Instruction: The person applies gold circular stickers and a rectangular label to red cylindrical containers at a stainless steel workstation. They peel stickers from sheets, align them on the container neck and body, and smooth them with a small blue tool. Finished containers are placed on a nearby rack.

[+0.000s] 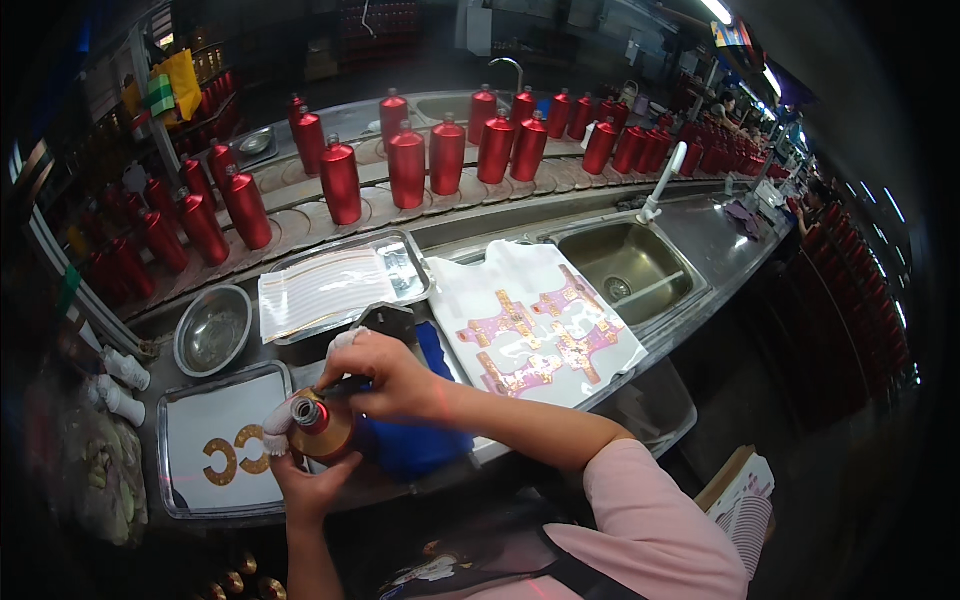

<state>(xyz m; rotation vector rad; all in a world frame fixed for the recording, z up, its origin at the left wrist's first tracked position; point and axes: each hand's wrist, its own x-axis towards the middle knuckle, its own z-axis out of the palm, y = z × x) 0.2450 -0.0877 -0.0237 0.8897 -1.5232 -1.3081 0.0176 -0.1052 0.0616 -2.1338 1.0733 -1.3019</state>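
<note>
Low at the left of the worktop, a bottle (322,440) with a bare threaded neck and a gold-toned shoulder is tilted toward me. My left hand (308,478) is closed around it, a white cover on one finger. Over the bottle's shoulder, my right hand (378,375) pinches a small dark tool (345,387), also with a white fingertip cover. The tool's tip meets the bottle just behind the neck; its exact kind is unclear. Beside the left hand, gold C-shaped decals (220,463) lie on a white sheet in a metal tray (165,460).
A metal bowl (213,330), a tray of striped sheets (325,290) and a white sheet with pink-gold decals (525,335) lie around my hands. A blue cloth (420,450) is beneath my right arm. Beyond are a sink (625,270) and conveyors of red bottles (407,165).
</note>
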